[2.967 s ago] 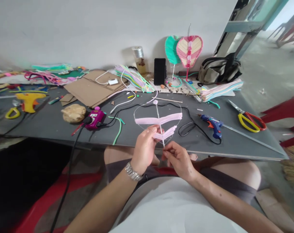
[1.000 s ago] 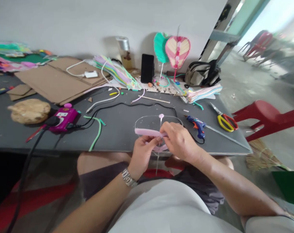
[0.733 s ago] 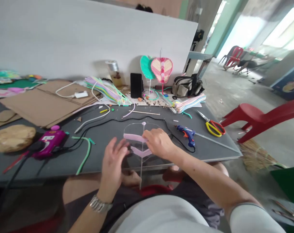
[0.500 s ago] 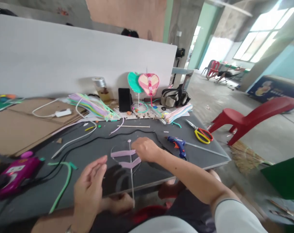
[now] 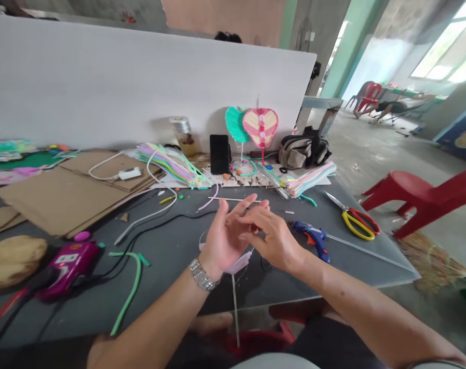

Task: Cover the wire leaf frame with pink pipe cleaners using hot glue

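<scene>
My left hand point(image 5: 227, 238), with a metal-band watch point(image 5: 202, 275) at the wrist, is open, palm up, above the table. My right hand point(image 5: 273, 233) meets it from the right, its fingers curled and thumb and forefinger drawn in at the left palm; anything between those tips is too small to make out. Beneath both hands, partly hidden, lies a thin wire loop on a pale stick point(image 5: 235, 302) with lilac fuzzy strips point(image 5: 238, 262) across it. The stick reaches past the table's front edge. To the right rests a blue glue gun point(image 5: 313, 239).
Scissors point(image 5: 353, 218) lie at the right. Bundles of fuzzy stems point(image 5: 171, 164), a phone point(image 5: 219, 155), a jar point(image 5: 184, 136) and two finished fans point(image 5: 261, 127) stand along the back. Cardboard point(image 5: 75, 189), a magenta device point(image 5: 69, 269) and black cables point(image 5: 156, 220) occupy the left. A red chair point(image 5: 417, 189) stands beyond.
My right hand has left the lilac strips and lifted to my left hand, which has moved right and turned palm up. The view has shifted left.
</scene>
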Demonstrator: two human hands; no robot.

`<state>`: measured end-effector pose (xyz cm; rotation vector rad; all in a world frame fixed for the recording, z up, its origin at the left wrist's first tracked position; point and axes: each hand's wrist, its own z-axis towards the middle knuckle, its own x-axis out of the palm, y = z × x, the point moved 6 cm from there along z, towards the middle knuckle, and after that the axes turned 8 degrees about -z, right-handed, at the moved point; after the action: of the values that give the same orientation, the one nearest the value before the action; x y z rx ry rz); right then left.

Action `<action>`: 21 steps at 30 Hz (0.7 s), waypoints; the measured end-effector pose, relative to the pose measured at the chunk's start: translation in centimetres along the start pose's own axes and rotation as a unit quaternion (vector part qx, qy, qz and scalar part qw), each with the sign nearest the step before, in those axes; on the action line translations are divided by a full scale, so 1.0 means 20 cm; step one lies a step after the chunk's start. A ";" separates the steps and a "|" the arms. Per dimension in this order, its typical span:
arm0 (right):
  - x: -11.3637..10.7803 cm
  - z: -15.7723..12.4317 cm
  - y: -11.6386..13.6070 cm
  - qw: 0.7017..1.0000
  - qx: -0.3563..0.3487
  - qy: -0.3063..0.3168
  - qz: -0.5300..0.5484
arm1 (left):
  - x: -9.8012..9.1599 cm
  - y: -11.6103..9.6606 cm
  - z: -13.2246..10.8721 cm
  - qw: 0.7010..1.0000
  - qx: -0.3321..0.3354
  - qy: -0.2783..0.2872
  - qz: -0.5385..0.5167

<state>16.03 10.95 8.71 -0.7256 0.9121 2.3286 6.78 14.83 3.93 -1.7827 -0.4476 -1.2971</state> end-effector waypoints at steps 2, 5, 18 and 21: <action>0.05 0.00 -0.02 1.000 0.008 -0.020 -0.021 | -0.01 0.02 0.02 1.000 -0.008 0.024 -0.005; 0.09 0.02 -0.09 0.997 0.036 -0.057 -0.035 | -0.04 0.03 0.03 0.999 -0.015 0.051 0.002; -0.49 -0.22 -0.09 0.975 0.122 0.004 -0.183 | -0.16 -0.29 0.07 0.969 0.175 -0.028 0.170; -1.09 -0.66 -0.30 0.878 0.324 -0.155 -0.317 | -0.20 -0.38 0.08 0.952 0.249 -0.060 0.167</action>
<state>39.15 -0.85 11.90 -0.2797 1.0223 1.3755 0.70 21.11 3.45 -1.4327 -0.4678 -0.7581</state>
